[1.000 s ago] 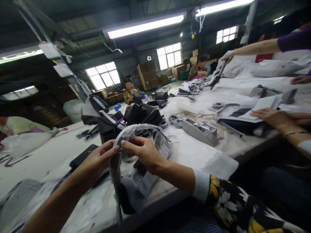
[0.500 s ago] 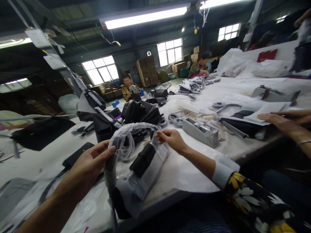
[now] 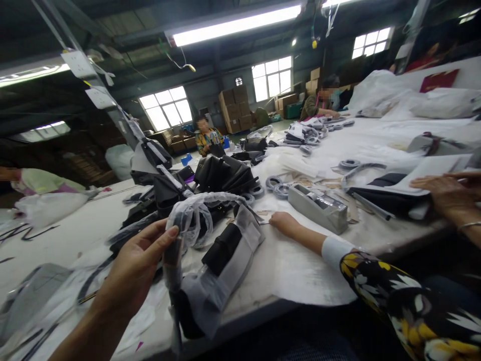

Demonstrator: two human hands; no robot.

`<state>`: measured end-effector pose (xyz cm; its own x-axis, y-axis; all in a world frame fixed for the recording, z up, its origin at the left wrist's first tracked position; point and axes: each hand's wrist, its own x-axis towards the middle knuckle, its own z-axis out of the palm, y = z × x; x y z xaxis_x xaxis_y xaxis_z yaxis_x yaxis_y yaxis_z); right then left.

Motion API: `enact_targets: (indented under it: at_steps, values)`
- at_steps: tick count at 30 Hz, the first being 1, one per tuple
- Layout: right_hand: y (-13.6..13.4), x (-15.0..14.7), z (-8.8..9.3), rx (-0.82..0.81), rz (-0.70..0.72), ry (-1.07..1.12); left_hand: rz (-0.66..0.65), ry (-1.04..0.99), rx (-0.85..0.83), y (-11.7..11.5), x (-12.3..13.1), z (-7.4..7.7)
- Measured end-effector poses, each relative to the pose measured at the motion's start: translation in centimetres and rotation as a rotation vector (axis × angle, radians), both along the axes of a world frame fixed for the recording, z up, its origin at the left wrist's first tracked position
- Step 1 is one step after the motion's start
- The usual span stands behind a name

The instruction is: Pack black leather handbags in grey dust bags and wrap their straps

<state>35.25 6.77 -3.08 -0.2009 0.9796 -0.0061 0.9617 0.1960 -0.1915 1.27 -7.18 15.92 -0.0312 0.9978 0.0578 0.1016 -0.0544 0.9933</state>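
Note:
My left hand [image 3: 145, 263] is closed around the plastic-wrapped strap [image 3: 176, 250] of a black handbag [image 3: 222, 249]. White tissue-like wrapping covers part of the bag, which lies tilted at the near table edge; the strap arches up over it. To the right of the bag, my right hand [image 3: 284, 224] is closed low over a white sheet [image 3: 308, 276]. A thin sliver shows at its fingertips, too small to name. Just beyond that hand stands a grey tape dispenser [image 3: 318, 208].
Black bags [image 3: 223, 173] are heaped behind the work. Wrapped strap coils [image 3: 276, 185] lie beside the dispenser. At right, a co-worker's hands [image 3: 447, 193] press white wrapping on another black bag [image 3: 387, 193]. A slanted metal post [image 3: 124, 125] rises at left.
My right hand has left the strap's far end and moved right and down, beside the tape dispenser. The left hand keeps its hold. The camera view has shifted slightly left.

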Motion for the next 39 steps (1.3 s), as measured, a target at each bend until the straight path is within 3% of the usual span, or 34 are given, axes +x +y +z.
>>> enact_targets:
  at_steps: [4, 8, 13, 16, 19, 23, 25, 30, 35, 39]
  values:
    - [-0.3, 0.6, 0.9, 0.159, -0.049, 0.043, -0.034, 0.025, 0.017, 0.1, 0.2, -0.1]
    - [-1.7, 0.9, 3.3, 0.391, -0.155, 0.196, -0.054, 0.012, 0.018, 0.2, 0.4, -0.2]
    - [-4.2, 1.4, 6.3, 0.567, -0.145, 0.343, -0.032, -0.044, -0.015, 0.3, 0.7, -0.5]
    - [-4.3, 2.5, 7.6, 0.598, -0.195, 0.57, -0.035, -0.049, -0.001, 0.2, 1.1, -0.4]
    - [-3.8, 3.4, 8.2, 0.476, -0.281, 0.83, -0.054, -0.058, 0.017, 0.0, 1.4, -0.3]
    - [-4.3, 3.3, 7.4, 0.305, -0.263, 1.009, -0.055, -0.094, 0.015, 0.0, 1.3, -0.3]
    - [-5.8, 2.2, 6.7, 0.168, -0.202, 1.122, -0.05, -0.095, 0.016, 0.1, 1.2, -0.4]
    - [-11.2, -2.6, 6.0, -0.356, 0.023, 1.572, -0.091, -0.097, 0.004, 0.4, 1.1, -0.7]
    - [-14.3, -7.3, 6.7, -0.386, -0.056, 1.75, -0.135, -0.087, 0.036, -0.1, 1.5, -0.7]
    - [-15.3, -9.8, 7.5, -0.383, 0.027, 1.785, -0.168, -0.062, 0.08, -0.4, 1.8, -0.7]
